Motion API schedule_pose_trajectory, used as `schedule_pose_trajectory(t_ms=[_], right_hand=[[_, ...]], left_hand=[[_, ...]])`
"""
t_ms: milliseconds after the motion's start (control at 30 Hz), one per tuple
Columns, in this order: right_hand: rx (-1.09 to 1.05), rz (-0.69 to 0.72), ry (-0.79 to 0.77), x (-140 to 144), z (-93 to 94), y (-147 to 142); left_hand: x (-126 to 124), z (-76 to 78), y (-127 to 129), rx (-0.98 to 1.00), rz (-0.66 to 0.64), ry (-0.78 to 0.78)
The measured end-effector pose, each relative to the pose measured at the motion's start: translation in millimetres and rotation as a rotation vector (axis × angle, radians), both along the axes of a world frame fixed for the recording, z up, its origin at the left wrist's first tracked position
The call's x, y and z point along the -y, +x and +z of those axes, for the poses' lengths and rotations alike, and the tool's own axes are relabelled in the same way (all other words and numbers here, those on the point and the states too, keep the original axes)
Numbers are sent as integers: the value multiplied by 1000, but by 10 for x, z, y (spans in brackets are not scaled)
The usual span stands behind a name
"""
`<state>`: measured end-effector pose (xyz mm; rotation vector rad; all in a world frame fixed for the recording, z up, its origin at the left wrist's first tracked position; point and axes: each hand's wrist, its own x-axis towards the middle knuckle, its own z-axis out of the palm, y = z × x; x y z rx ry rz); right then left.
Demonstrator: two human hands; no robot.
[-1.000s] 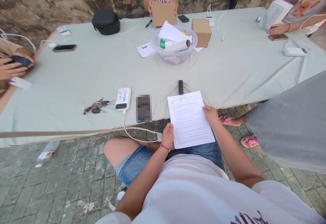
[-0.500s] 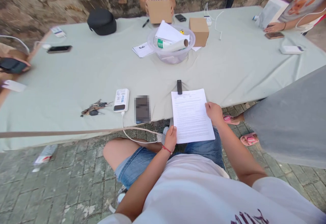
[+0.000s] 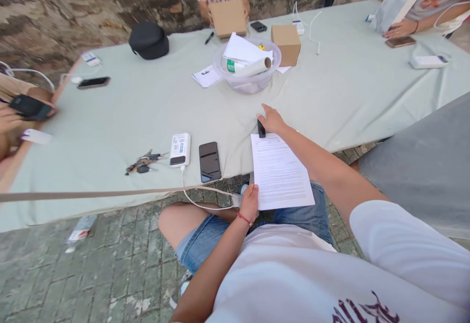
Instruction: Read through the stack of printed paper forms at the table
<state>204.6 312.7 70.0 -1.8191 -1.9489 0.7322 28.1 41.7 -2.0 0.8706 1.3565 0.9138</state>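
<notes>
A printed sheet of paper (image 3: 279, 172) lies over my lap, with its top edge at the table's front edge. My left hand (image 3: 250, 202) pinches its lower left corner. My right hand (image 3: 272, 119) is stretched out over the table, fingers spread, touching a small black stick-shaped device (image 3: 261, 129) that lies just above the paper's top edge. A black phone (image 3: 209, 161) and a white power bank (image 3: 179, 149) with a white cable lie left of the paper.
The table wears a pale green cloth (image 3: 121, 112). On it are keys (image 3: 144, 161), a clear bowl (image 3: 246, 63) holding papers and a roll, two cardboard boxes (image 3: 286, 43), and a black pouch (image 3: 149, 40). Other people stand around. Someone's grey garment (image 3: 426, 166) is close on the right.
My right hand let go of the paper's right edge and reached forward onto the table to the small black device. My left hand still holds the paper.
</notes>
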Motion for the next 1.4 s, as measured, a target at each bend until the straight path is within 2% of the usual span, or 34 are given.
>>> schedule_pose_trajectory(t_ms=[133, 333, 667, 933, 1167, 1400], right_hand=[[50, 106, -101, -193, -80, -305], [136, 125, -97, 24, -196, -514], [177, 116, -70, 341, -215, -567], [188, 111, -30, 373, -299, -565], [210, 88, 7, 412, -328, -581], [221, 83, 20, 477, -291, -593]], left_hand=[[6, 43, -36, -42, -20, -35], [114, 82, -114, -29, -51, -31], [364, 28, -112, -117, -84, -8], [354, 45, -122, -71, -104, -54], [339, -5, -139, -53, -116, -72], [312, -37, -148, -99, -33, -152]])
